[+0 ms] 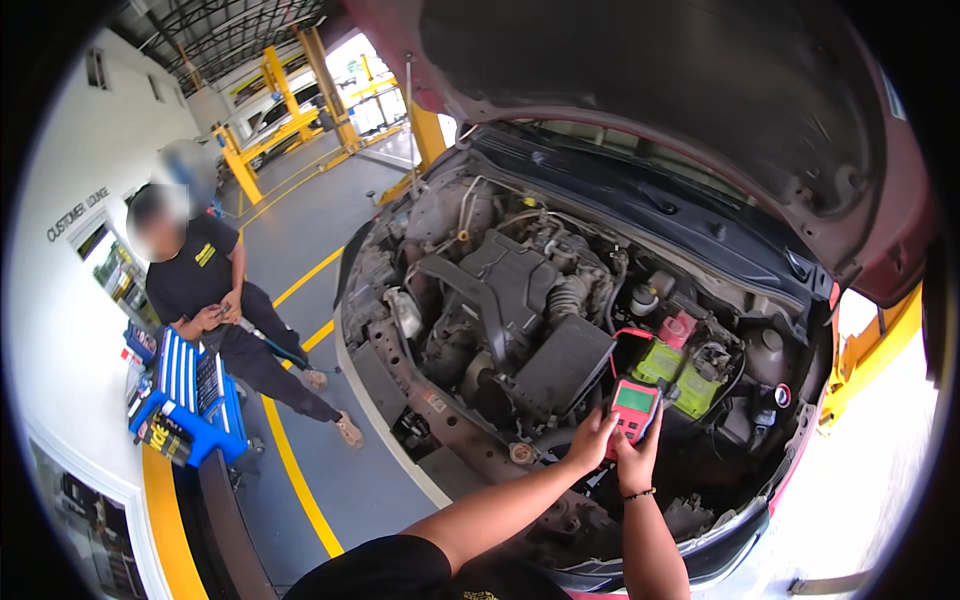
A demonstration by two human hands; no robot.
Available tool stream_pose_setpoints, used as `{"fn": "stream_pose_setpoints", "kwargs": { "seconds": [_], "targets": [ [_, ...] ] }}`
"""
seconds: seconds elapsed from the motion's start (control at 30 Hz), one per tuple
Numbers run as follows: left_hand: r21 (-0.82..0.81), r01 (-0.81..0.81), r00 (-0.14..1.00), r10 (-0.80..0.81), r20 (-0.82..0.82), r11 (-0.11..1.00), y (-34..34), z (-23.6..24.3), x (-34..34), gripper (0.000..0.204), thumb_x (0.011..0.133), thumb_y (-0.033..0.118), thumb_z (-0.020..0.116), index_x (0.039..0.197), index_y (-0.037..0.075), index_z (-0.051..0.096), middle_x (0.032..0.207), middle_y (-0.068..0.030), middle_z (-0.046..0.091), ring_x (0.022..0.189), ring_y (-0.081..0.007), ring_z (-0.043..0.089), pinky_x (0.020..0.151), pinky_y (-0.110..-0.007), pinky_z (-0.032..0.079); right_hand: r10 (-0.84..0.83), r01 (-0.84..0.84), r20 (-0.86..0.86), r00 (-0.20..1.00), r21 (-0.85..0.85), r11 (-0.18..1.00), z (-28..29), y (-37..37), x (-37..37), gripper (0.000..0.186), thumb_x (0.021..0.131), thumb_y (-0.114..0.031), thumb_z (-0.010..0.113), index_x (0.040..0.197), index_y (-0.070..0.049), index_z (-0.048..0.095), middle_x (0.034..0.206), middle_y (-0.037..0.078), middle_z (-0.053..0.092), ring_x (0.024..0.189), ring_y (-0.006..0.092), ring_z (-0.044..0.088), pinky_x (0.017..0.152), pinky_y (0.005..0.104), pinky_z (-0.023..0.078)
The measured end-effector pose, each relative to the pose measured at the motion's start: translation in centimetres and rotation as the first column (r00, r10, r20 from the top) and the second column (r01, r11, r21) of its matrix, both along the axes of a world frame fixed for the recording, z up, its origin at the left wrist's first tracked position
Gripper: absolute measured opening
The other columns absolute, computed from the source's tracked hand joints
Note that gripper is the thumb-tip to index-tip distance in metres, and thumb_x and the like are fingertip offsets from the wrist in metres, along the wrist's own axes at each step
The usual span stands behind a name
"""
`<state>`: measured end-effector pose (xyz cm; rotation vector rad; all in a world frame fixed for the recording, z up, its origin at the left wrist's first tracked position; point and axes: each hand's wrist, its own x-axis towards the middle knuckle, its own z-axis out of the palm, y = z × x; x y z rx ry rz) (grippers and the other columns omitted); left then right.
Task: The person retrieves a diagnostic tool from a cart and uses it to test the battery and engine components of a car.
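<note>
Between my two hands is a red handheld tester [632,424] with a lit green screen and dark buttons, held above the front of an open engine bay. My left hand [592,444] grips its left side, the thumb close to the buttons. On the lower right, my right hand [637,464] is wrapped around the casing, and its far fingers are hidden. A red cable [632,333] loops beyond the tester. Just past it lies a yellow-green car battery [695,392] with a red terminal cover [677,328].
The raised hood [660,90] overhangs the engine [510,280]; a thin prop rod [409,110] stands at its left. A co-worker [200,270] holds a hose tool beside a blue tool cart [190,400]. Yellow lift posts [285,100] stand farther back.
</note>
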<state>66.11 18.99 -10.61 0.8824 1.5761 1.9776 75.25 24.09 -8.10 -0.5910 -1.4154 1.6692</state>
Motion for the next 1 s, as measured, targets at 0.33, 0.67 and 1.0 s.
{"fn": "stream_pose_setpoints", "kwargs": {
  "seconds": [0.33,0.67,1.0],
  "targets": [
    [-0.078,-0.025,0.999,0.022,-0.049,0.997,-3.2,1.3,0.1,0.055,0.094,0.039,0.063,0.126,-0.004,0.051,0.116,-0.02,0.065,0.111,-0.0254,0.062,0.095,-0.038,0.046,0.204,-0.206,-0.035,0.978,-0.078,0.975,-0.7,-1.0,0.0,0.09,0.084,0.01,0.062,0.157,-0.009,0.013,0.139,0.011,0.047,0.119,0.0195,0.054,0.102,0.034,0.045],
    [-0.222,-0.038,0.994,0.015,-0.105,0.974,-5.7,1.3,-0.9,0.069,0.09,0.046,0.066,0.135,-0.003,0.047,0.122,-0.0238,0.063,0.114,-0.0337,0.062,0.098,-0.04,0.047,0.254,-0.255,-0.024,0.967,-0.123,0.959,-1.0,-2.9,-0.6,0.091,0.083,0.005,0.066,0.156,-0.006,0.014,0.139,0.011,0.047,0.122,0.0217,0.052,0.104,0.0365,0.044],
    [0.152,-0.166,0.915,0.095,0.393,0.974,-6.9,2.7,0.9,0.031,0.091,0.011,0.067,0.117,0.002,0.055,0.105,-0.0073,0.065,0.095,-0.0134,0.063,0.087,-0.03,0.05,-0.221,0.117,0.381,0.898,0.276,0.954,-2.4,2.6,1.4,0.07,0.089,-0.013,0.054,0.154,-0.008,0.028,0.083,0.01,0.065,0.063,0.0192,0.058,0.059,0.0346,0.049]
  ]
}}
